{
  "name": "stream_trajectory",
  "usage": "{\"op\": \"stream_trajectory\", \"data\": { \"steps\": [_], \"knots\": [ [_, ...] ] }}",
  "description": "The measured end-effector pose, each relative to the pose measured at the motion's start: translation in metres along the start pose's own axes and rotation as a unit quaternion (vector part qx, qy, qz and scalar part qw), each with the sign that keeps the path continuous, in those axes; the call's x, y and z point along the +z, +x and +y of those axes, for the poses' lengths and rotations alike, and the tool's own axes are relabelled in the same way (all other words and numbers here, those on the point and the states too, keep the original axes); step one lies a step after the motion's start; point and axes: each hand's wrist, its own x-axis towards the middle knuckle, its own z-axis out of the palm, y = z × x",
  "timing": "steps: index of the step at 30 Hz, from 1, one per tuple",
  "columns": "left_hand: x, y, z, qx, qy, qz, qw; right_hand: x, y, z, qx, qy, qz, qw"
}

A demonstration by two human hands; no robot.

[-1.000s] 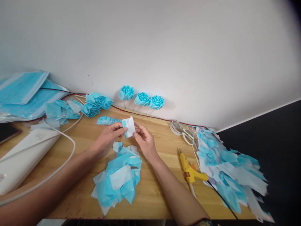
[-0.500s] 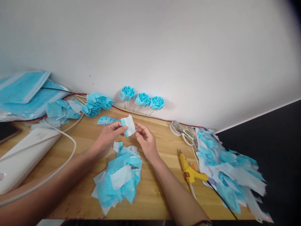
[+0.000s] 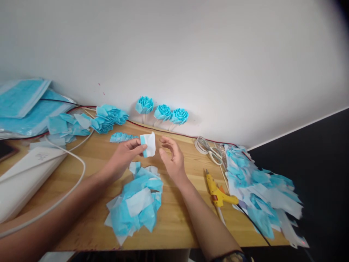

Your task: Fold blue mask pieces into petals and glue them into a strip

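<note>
Between the thumb and fingers of my left hand (image 3: 130, 150) is a small white fabric piece (image 3: 149, 144) with a blue folded edge. My right hand (image 3: 173, 156) is just to its right, fingers curved and apart, with nothing in them and not touching the piece. Below both hands a loose heap of blue and white fabric pieces (image 3: 139, 200) lies on the wooden table (image 3: 174, 218). Behind my left hand rests a row of folded blue pieces (image 3: 121, 137).
Three blue fabric flowers (image 3: 163, 112) on stems lean against the wall. Scissors (image 3: 209, 150), a yellow glue gun (image 3: 218, 193) and fabric scraps (image 3: 259, 193) lie right. Left are more blue flowers (image 3: 110, 117), packed face masks (image 3: 24, 98), a white device (image 3: 35, 178) and a white cable (image 3: 83, 171).
My right hand has let go of the fabric piece's edge and moved slightly right, its fingers opening. My left hand keeps hold of the piece. The whole view has shifted a little.
</note>
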Motion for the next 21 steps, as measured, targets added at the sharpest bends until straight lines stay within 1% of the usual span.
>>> {"op": "stream_trajectory", "data": {
  "steps": [2,4,6,9,12,16,21],
  "knots": [
    [-0.0007,0.0006,0.0007,-0.012,-0.038,-0.001,0.999,-0.0007,0.0008,0.0001,-0.117,-0.086,-0.011,0.989],
    [-0.0001,0.0003,0.0028,-0.030,-0.073,0.002,0.997,-0.0009,0.0019,0.0010,-0.219,-0.153,-0.037,0.963],
    [0.0017,-0.0009,0.0054,-0.043,-0.097,0.007,0.994,-0.0001,0.0027,0.0027,-0.275,-0.204,-0.060,0.938],
    [0.0051,-0.0032,0.0070,-0.061,-0.124,0.002,0.990,0.0024,0.0030,0.0058,-0.304,-0.260,-0.072,0.913],
    [0.0077,-0.0043,0.0053,-0.079,-0.145,-0.009,0.986,0.0044,0.0028,0.0077,-0.325,-0.269,-0.052,0.905],
    [0.0090,-0.0040,0.0044,-0.082,-0.156,-0.009,0.984,0.0040,0.0027,0.0078,-0.321,-0.249,-0.035,0.913],
    [0.0074,-0.0043,0.0069,-0.075,-0.134,0.000,0.988,0.0028,0.0028,0.0075,-0.299,-0.228,-0.028,0.926]
  ]
}}
